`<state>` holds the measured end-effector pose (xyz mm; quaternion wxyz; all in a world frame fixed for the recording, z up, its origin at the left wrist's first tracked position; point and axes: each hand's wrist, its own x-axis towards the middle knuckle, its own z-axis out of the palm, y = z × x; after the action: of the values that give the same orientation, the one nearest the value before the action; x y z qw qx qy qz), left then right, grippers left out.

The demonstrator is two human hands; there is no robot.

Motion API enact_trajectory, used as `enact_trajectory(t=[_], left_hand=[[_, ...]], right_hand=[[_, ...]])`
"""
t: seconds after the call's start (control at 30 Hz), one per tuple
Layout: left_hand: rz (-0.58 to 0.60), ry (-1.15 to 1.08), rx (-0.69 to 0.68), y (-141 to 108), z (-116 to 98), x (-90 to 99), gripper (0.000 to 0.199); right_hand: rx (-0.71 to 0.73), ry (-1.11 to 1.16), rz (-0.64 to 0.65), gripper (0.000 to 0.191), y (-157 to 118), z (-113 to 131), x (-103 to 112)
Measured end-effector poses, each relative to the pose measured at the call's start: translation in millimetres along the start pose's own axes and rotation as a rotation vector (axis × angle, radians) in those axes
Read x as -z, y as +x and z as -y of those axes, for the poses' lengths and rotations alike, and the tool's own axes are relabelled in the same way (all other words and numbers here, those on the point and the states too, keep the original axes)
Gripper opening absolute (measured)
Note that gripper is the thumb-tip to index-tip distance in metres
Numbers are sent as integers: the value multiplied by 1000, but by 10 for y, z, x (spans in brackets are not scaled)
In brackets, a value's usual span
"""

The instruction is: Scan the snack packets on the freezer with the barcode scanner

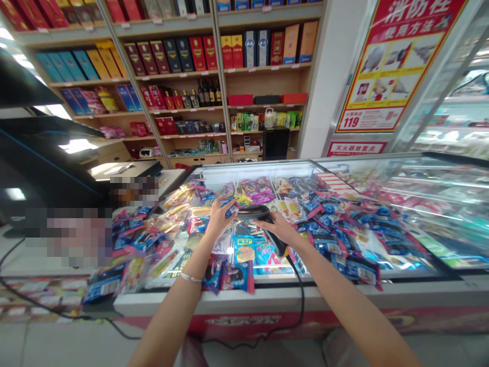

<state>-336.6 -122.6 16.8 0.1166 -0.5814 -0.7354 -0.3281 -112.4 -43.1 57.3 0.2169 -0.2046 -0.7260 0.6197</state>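
Note:
My right hand [280, 229] is wrapped round the handle of a black barcode scanner [254, 211], whose head points left and whose cable hangs down toward me. Just left of the scanner head, my left hand [220, 219] pinches a small blue snack packet [231, 210], partly hidden by the fingers. Beneath both hands, packets lie spread over the glass top of a chest freezer [267, 294]. Among them are a light-blue packet [243, 248] below the hands and a dark-blue and pink packet [237, 276] at the near edge. Blue packets [328, 239] are heaped to the right.
The black scanner cable [301, 306] loops over the freezer front and runs left along the floor. At left stand a dark monitor [38, 173] and a counter. Shelves [171, 76] with boxes and bottles line the back. A red sign [397, 66] hangs on the right.

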Motion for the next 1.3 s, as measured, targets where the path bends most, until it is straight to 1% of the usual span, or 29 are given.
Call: enact_trajectory(t=[0.13,0.23,0.3,0.37,0.43,0.47,0.53,0.6,0.63,0.7,0.77,0.83,0.9,1.0,1.13,1.2,1.3], left_hand=[[-13,12,5,5,9,-7,45],[-62,21,-2,22,26,20,41],[-90,25,-25,61,19,77,39],[-80,34,-52,129,-45,167,39],[-40,47,-80,213,-209,263,39],[-17,48,-100,252,-337,299,39],[23,32,-149,309,-681,318,40],[60,1,-211,326,-1106,237,41],[75,-11,-240,321,-1327,156,42],[123,-33,-302,290,-1739,-69,44],[157,-25,-325,247,-2060,-332,44],[164,-16,-335,207,-2257,-573,43],[158,-7,-333,175,-2337,-756,42],[164,10,-322,128,-2320,-913,45],[186,34,-340,62,-2261,-998,55],[191,44,-342,42,-2259,-1019,56],[210,56,-332,34,-2279,-1038,56]], right_hand=[[-27,26,17,25,37,-58,-13],[-14,124,4,27,75,-56,0],[21,203,-31,30,61,20,66],[68,239,-82,32,-18,151,200],[102,244,-153,31,-170,289,399],[113,247,-203,30,-270,341,516],[122,258,-310,30,-498,386,768],[116,265,-410,29,-740,342,1014],[108,269,-450,30,-859,291,1127],[97,291,-508,31,-1080,155,1326],[98,331,-550,34,-1273,0,1486],[91,369,-596,35,-1433,-153,1617],[56,397,-647,34,-1555,-298,1727],[1,460,-705,30,-1655,-491,1856],[-32,546,-724,26,-1651,-653,1956],[-65,557,-732,25,-1627,-676,1974],[-111,556,-777,22,-1603,-665,1972]])
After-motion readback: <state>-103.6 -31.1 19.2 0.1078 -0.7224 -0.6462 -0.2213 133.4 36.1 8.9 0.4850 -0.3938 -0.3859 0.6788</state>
